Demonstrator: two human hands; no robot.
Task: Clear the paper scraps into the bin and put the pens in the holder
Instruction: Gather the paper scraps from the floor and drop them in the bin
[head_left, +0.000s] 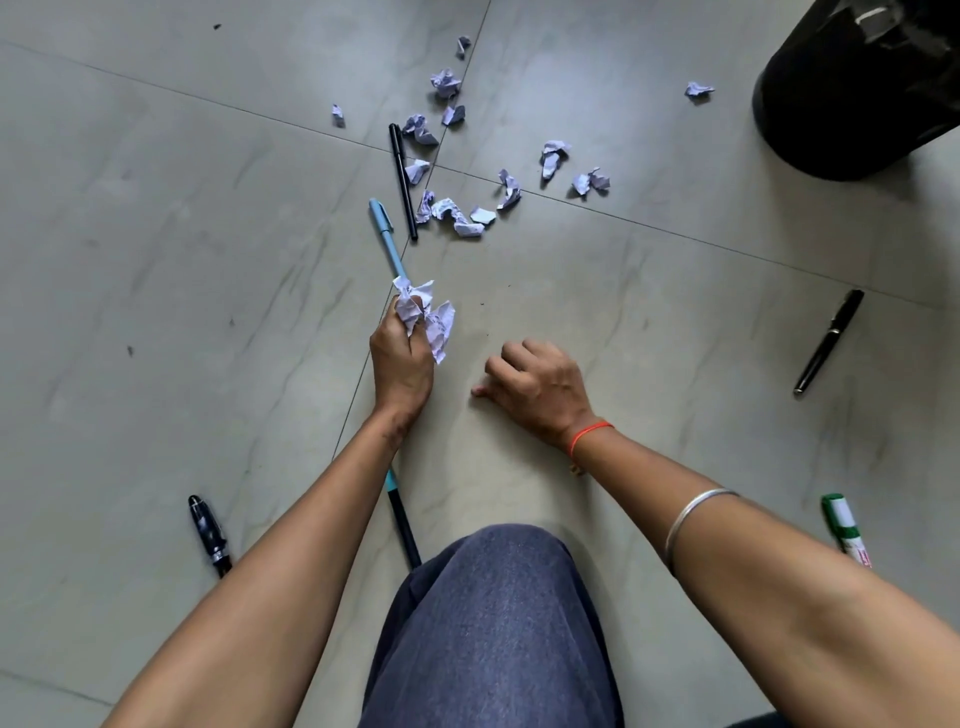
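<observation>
My left hand (401, 358) is shut on a bunch of crumpled white paper scraps (428, 314), held just above the floor. My right hand (535, 387) rests on the floor to its right, fingers curled and nothing seen in them. Several more crumpled scraps (460, 213) lie scattered ahead, one far scrap (698, 89) near the black bin (852, 98) at the top right. Pens lie about: a light blue pen (383, 234), a thin black pen (403, 179), a black pen (828, 340) at right, a black marker (209, 535) at lower left, a green-and-white marker (844, 525) at lower right, a teal-and-black pen (401, 519) under my left forearm.
The floor is grey tile with grout lines. My knee (493, 623) in blue-grey cloth fills the bottom centre. No pen holder is in view.
</observation>
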